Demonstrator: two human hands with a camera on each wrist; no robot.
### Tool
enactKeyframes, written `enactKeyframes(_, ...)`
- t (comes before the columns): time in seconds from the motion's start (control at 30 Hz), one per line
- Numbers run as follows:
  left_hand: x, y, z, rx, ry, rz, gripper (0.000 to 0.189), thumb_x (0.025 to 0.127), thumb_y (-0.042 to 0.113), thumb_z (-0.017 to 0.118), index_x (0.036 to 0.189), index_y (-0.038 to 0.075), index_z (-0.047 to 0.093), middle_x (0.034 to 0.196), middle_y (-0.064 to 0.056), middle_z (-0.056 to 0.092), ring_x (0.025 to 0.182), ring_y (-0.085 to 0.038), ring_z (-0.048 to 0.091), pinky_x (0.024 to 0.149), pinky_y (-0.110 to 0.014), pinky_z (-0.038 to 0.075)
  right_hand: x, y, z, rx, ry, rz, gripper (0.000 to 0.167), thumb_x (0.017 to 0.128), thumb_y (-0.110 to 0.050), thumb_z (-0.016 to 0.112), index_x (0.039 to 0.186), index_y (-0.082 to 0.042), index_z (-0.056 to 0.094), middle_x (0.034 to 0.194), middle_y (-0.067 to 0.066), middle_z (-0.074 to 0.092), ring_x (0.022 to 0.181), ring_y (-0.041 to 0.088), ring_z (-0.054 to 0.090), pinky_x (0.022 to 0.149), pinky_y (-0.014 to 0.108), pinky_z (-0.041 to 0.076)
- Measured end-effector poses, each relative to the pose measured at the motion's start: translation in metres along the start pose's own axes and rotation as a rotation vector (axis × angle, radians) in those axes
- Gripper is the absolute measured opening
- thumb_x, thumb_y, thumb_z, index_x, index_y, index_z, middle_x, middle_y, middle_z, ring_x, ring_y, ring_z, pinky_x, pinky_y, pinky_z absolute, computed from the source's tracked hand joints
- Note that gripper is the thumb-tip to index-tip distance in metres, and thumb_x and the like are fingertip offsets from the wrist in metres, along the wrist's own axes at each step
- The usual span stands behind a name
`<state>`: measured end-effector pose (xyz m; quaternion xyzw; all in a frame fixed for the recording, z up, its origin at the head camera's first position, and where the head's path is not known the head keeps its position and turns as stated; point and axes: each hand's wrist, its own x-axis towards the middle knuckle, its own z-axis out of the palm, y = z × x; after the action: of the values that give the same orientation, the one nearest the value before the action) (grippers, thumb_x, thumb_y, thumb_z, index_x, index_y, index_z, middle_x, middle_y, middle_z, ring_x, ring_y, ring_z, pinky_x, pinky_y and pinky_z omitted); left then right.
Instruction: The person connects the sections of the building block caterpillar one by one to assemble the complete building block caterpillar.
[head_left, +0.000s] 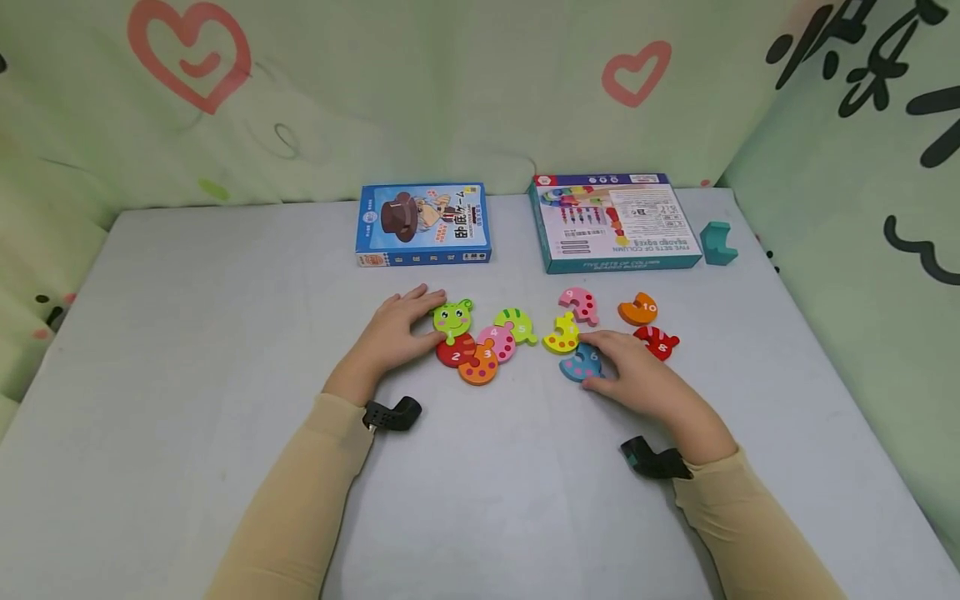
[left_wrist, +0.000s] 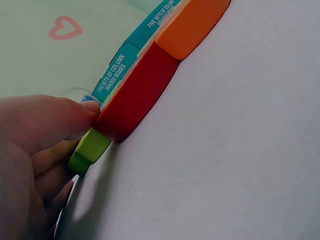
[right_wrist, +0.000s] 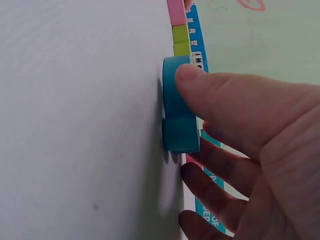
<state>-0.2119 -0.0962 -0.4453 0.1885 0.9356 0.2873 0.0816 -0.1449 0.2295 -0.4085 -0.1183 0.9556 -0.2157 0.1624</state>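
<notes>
My left hand [head_left: 390,337] holds the green smiling caterpillar-head puzzle piece [head_left: 452,319] at its left edge, thumb below and fingers above. Joined on from the head are a red piece [head_left: 453,352], an orange piece [head_left: 480,367], a pink piece [head_left: 498,342] and a green striped piece [head_left: 516,323] in a curved chain. My right hand [head_left: 637,375] pinches a blue spotted puzzle piece [head_left: 581,363] between thumb and index finger; in the right wrist view the thumb presses the blue piece's side [right_wrist: 176,95]. Just above the blue piece lies a yellow piece [head_left: 562,335].
Loose pink [head_left: 579,304], orange [head_left: 639,310] and red striped [head_left: 658,342] pieces lie around the right hand. Behind stand a blue box [head_left: 423,223] and a white-and-teal box [head_left: 615,223], with a teal bracket-shaped block [head_left: 718,243] beside it. A curtain borders the white table [head_left: 187,375].
</notes>
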Motion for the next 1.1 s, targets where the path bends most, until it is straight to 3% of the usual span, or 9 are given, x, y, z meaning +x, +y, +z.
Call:
enactKeyframes(0.2,0.000,0.001,-0.001,-0.008,-0.001,-0.002,0.057,0.083,0.037,0.057,0.136,0.018,0.044,0.142,0.003,0.041,0.139,-0.018,0.023,0.115,-0.044,0.011,0.000,0.000,0.000,-0.008,-0.003,0.016,0.061,0.080,-0.024,0.068,0.134,-0.009,0.043,0.138,0.016,0.041,0.128,0.034,0.034,0.099,0.054,0.038)
enactKeyframes(0.4,0.001,0.000,-0.002,-0.010,-0.002,0.000,0.057,0.083,0.038,0.057,0.136,0.019,0.044,0.143,0.003,0.040,0.139,-0.018,0.023,0.115,-0.044,0.011,-0.002,-0.009,-0.011,0.055,-0.009,0.008,0.060,0.080,-0.021,0.067,0.134,-0.010,0.043,0.137,0.014,0.040,0.120,0.031,0.043,0.094,0.049,0.045)
enactKeyframes(0.73,0.000,0.000,0.001,-0.019,-0.005,-0.001,0.057,0.083,0.038,0.057,0.135,0.019,0.044,0.142,0.003,0.041,0.139,-0.018,0.023,0.115,-0.045,0.011,0.030,-0.042,-0.010,0.064,0.008,-0.123,0.057,0.082,-0.022,0.066,0.133,-0.010,0.044,0.136,0.009,0.042,0.121,0.025,0.042,0.097,0.044,0.044)
enactKeyframes(1.1,0.000,0.000,0.001,-0.005,0.005,-0.004,0.057,0.083,0.039,0.057,0.135,0.020,0.044,0.142,0.004,0.041,0.139,-0.017,0.023,0.115,-0.044,0.011,0.035,-0.041,-0.003,-0.007,0.027,-0.113,0.057,0.082,-0.024,0.066,0.132,-0.009,0.044,0.133,0.010,0.045,0.116,0.025,0.047,0.096,0.044,0.045)
